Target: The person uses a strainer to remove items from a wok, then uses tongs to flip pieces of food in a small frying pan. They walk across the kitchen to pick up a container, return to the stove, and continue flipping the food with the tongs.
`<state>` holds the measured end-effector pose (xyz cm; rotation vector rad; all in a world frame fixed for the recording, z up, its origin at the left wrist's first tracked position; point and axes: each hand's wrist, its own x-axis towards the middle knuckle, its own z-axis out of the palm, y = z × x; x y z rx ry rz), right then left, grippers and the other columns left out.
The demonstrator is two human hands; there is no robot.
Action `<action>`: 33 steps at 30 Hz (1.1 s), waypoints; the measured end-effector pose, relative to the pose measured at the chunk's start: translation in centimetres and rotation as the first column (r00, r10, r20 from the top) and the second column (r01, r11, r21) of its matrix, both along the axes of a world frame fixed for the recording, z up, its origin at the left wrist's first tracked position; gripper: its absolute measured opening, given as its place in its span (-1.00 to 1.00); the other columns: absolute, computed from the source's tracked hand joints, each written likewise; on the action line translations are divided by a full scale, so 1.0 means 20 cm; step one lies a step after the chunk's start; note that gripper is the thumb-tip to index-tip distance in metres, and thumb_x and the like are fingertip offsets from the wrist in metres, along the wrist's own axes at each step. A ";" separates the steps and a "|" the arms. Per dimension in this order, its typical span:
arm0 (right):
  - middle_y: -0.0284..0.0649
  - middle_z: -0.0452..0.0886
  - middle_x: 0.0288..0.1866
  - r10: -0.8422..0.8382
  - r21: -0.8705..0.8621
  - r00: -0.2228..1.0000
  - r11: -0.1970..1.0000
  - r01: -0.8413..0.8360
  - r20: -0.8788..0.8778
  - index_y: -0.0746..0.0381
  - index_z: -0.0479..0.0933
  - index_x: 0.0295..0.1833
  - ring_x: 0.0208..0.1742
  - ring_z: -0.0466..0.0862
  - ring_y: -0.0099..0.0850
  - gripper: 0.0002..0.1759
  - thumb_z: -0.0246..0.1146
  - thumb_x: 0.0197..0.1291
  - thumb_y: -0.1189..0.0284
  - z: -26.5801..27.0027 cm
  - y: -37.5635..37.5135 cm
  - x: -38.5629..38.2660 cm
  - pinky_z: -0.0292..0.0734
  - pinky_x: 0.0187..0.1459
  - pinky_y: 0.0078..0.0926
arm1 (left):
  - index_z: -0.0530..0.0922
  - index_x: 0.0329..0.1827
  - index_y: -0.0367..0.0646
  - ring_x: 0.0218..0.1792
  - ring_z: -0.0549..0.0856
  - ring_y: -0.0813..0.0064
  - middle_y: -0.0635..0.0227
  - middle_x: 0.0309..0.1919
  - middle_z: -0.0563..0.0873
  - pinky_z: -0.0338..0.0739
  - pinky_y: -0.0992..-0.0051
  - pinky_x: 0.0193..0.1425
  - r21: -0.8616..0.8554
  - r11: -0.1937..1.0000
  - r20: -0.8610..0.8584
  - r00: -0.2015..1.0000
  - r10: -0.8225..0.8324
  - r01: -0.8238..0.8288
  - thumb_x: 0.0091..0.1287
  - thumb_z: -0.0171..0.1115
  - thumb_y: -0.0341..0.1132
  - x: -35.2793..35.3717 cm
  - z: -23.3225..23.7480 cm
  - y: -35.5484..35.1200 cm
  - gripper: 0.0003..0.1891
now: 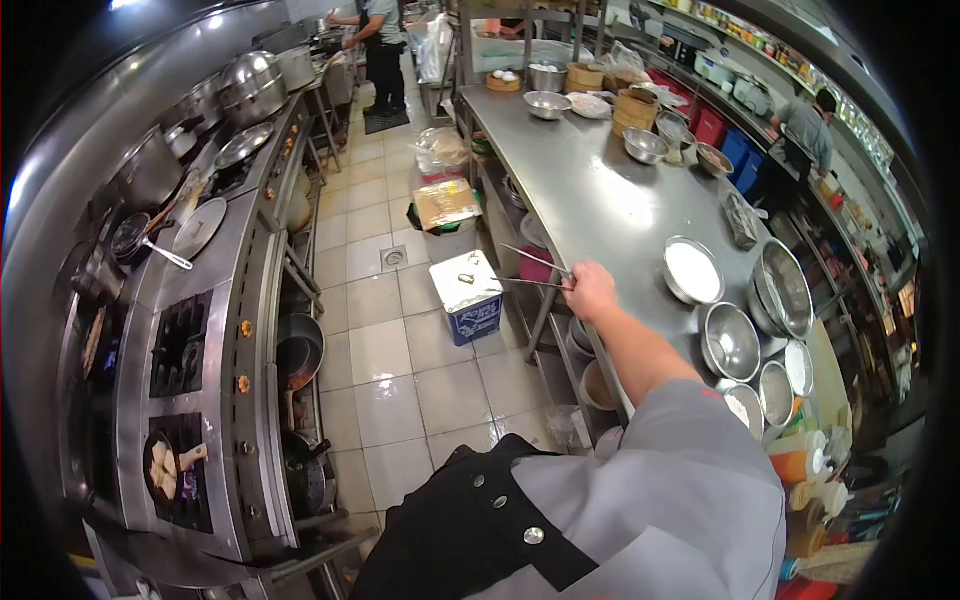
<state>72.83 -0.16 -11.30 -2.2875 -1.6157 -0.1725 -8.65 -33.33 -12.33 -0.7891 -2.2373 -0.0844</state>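
Note:
My right hand (592, 291) is closed around a pair of metal tongs (540, 284) by the edge of the steel table. The two arms of the tongs are spread apart and point left, with nothing visible between them. Just beyond their tips, on the tiled floor, stands a blue square tin (474, 318) with a white top, on which small dark items lie. My left hand is not in view. On the stove at lower left, a small black pan (158, 490) holds pale pieces of food.
The steel worktable (590, 180) carries several metal bowls, including one with white contents (692, 270), and bamboo steamers (634, 110). Stoves with large pots (250, 85) line the left. Cardboard (447, 204) lies on the floor ahead. One person (380, 45) stands far ahead, another (805, 130) at right.

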 end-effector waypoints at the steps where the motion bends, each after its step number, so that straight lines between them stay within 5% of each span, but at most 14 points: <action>1: -0.06 0.64 -0.20 0.006 0.043 1.000 0.999 -0.006 0.007 0.22 0.59 -0.30 -0.05 0.65 0.01 -0.77 0.37 0.18 0.27 -0.03 0.01 0.01 0.58 0.02 -0.05 | 0.74 -0.30 -0.34 -0.28 0.77 -0.14 -0.08 -0.32 0.79 0.67 -0.01 -0.16 -0.012 0.999 0.049 0.998 0.044 -0.043 0.46 0.10 0.07 -0.04 -0.03 -0.02 -0.44; 2: -0.06 0.63 -0.25 0.014 0.083 1.000 0.996 -0.015 0.013 0.21 0.58 -0.34 -0.08 0.65 0.01 -0.77 0.38 0.16 0.28 -0.05 0.01 0.03 0.58 -0.01 -0.04 | 0.75 -0.24 -0.35 -0.15 0.78 -0.16 -0.12 -0.22 0.80 0.67 0.00 0.02 -0.020 0.988 0.226 0.962 0.151 -0.151 0.47 0.02 0.16 0.00 0.02 0.01 -0.35; 4: -0.01 0.66 -0.24 0.009 0.048 0.999 0.999 -0.008 -0.036 0.23 0.59 -0.31 -0.09 0.66 0.06 -0.78 0.39 0.14 0.30 -0.05 0.00 0.08 0.58 -0.02 -0.01 | 0.76 -0.10 -0.38 -0.09 0.79 -0.14 -0.14 -0.17 0.80 0.67 0.02 0.07 -0.012 0.999 0.305 0.951 0.049 -0.048 0.44 0.07 0.19 -0.08 -0.01 -0.01 -0.33; 5: 0.01 0.67 -0.23 0.037 0.014 0.997 0.999 -0.036 -0.065 0.24 0.59 -0.30 -0.10 0.66 0.08 -0.78 0.39 0.13 0.31 -0.06 0.01 0.08 0.58 -0.02 0.00 | 0.71 -0.08 -0.34 -0.13 0.72 -0.16 -0.17 -0.20 0.76 0.59 -0.03 0.01 0.244 0.965 0.397 0.897 -0.195 0.102 0.48 0.22 -0.01 -0.29 -0.22 -0.06 -0.55; 6: 0.14 0.70 -0.22 0.025 0.033 0.996 0.999 -0.022 -0.085 0.24 0.68 -0.31 -0.05 0.70 0.09 -0.83 0.37 0.09 0.35 0.01 -0.02 0.02 0.59 0.03 0.02 | 0.71 -0.11 -0.35 -0.14 0.74 -0.15 -0.17 -0.20 0.77 0.61 -0.03 -0.03 0.266 0.964 0.591 0.794 -0.144 -0.024 0.47 0.23 0.01 -0.18 -0.10 -0.02 -0.53; 7: 0.13 0.71 -0.17 -0.059 -0.132 0.985 0.990 0.038 -0.160 0.26 0.69 -0.23 -0.02 0.69 0.12 -0.78 0.37 0.13 0.32 0.10 -0.04 -0.04 0.58 0.03 0.01 | 0.71 -0.14 -0.36 -0.15 0.77 -0.15 -0.17 -0.21 0.78 0.62 -0.03 -0.06 0.248 0.954 0.747 0.660 -0.079 -0.166 0.45 0.24 0.02 0.01 0.09 0.05 -0.51; 8: 0.14 0.70 -0.12 0.005 -0.031 0.994 0.999 -0.008 -0.109 0.28 0.68 -0.13 -0.03 0.69 0.13 -0.72 0.37 0.17 0.29 -0.02 -0.02 0.02 0.58 0.02 0.01 | 0.72 -0.14 -0.35 -0.15 0.77 -0.13 -0.12 -0.23 0.79 0.63 0.02 -0.06 0.144 0.972 0.703 0.711 0.031 -0.184 0.44 0.24 -0.01 -0.01 0.08 0.04 -0.54; 9: 0.14 0.70 -0.10 0.021 -0.078 0.985 0.996 -0.035 -0.174 0.32 0.66 -0.06 -0.01 0.69 0.13 -0.67 0.36 0.20 0.28 0.02 -0.04 -0.01 0.58 0.02 0.02 | 0.73 -0.14 -0.32 -0.15 0.76 -0.15 -0.09 -0.22 0.79 0.62 0.05 -0.05 0.332 0.927 0.741 0.656 -0.142 -0.174 0.40 0.26 -0.04 -0.01 0.03 0.02 -0.58; 10: 0.12 0.70 -0.10 0.075 -0.027 0.997 0.997 -0.075 -0.021 0.34 0.63 -0.02 0.00 0.69 0.11 -0.65 0.38 0.20 0.31 -0.16 0.02 0.15 0.57 0.04 0.00 | 0.74 -0.16 -0.28 -0.14 0.77 -0.12 -0.06 -0.21 0.79 0.62 0.02 -0.01 0.229 0.962 0.632 0.774 -0.032 -0.146 0.39 0.23 -0.01 0.04 0.08 0.05 -0.57; 11: 0.11 0.70 -0.09 0.056 -0.115 0.996 0.991 -0.064 -0.076 0.34 0.61 0.00 0.00 0.68 0.10 -0.64 0.39 0.19 0.32 -0.10 0.04 0.13 0.57 0.05 -0.01 | 0.75 -0.20 -0.26 -0.11 0.76 -0.10 -0.07 -0.20 0.79 0.61 0.00 0.06 0.146 0.943 0.642 0.754 0.141 -0.300 0.39 0.18 0.07 0.05 0.10 0.07 -0.51; 12: 0.11 0.69 -0.09 0.102 -0.104 0.995 0.990 -0.100 0.020 0.33 0.59 0.02 -0.01 0.68 0.10 -0.62 0.39 0.19 0.31 -0.13 0.05 0.16 0.55 0.06 -0.01 | 0.76 -0.18 -0.21 -0.02 0.74 -0.08 -0.05 -0.14 0.77 0.58 0.00 0.16 0.095 0.956 0.588 0.791 0.170 -0.276 0.39 0.14 0.12 0.06 0.13 0.06 -0.49; 14: 0.06 0.66 -0.18 0.104 -0.086 0.991 0.992 -0.096 0.084 0.33 0.52 -0.19 -0.10 0.65 0.09 -0.71 0.39 0.18 0.33 -0.10 0.05 0.10 0.52 0.00 0.01 | 0.74 -0.04 -0.11 0.17 0.65 0.05 0.09 0.01 0.72 0.49 0.03 0.30 0.011 0.939 0.558 0.782 0.279 -0.343 0.39 0.15 0.16 0.07 0.13 0.06 -0.50; 33: 0.07 0.62 -0.23 0.150 -0.066 0.982 0.987 -0.143 0.115 0.33 0.44 -0.25 -0.15 0.60 0.16 -0.75 0.33 0.20 0.40 -0.13 0.07 0.13 0.48 -0.03 0.00 | 0.75 -0.10 -0.07 0.14 0.67 0.20 0.17 -0.03 0.79 0.38 0.17 0.33 0.016 0.930 0.671 0.693 0.263 -0.368 0.41 0.10 0.21 0.02 0.10 0.05 -0.48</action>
